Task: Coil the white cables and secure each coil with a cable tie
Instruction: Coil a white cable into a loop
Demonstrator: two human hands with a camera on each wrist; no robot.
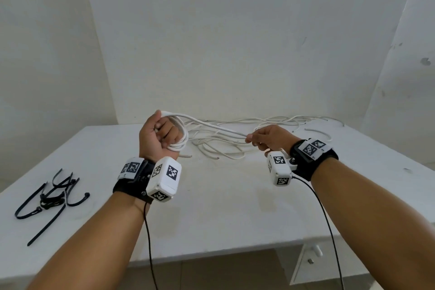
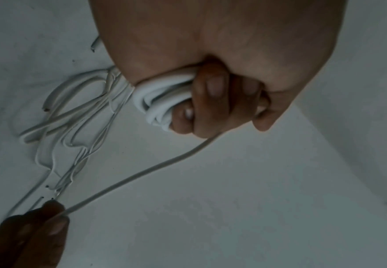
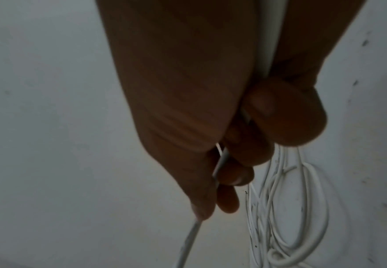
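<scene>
My left hand is raised above the table and grips a coil of white cable, several loops wound round its curled fingers. From the coil one strand of the white cable runs right to my right hand, which pinches it between thumb and fingers. That strand hangs taut between both hands. Loose white cables lie tangled on the table behind the hands. Black cable ties lie in a pile at the table's left.
The white table stands in a corner of white walls. Its front edge is near me, with a drawer handle below at right. Black wires from the wrist cameras hang under both forearms.
</scene>
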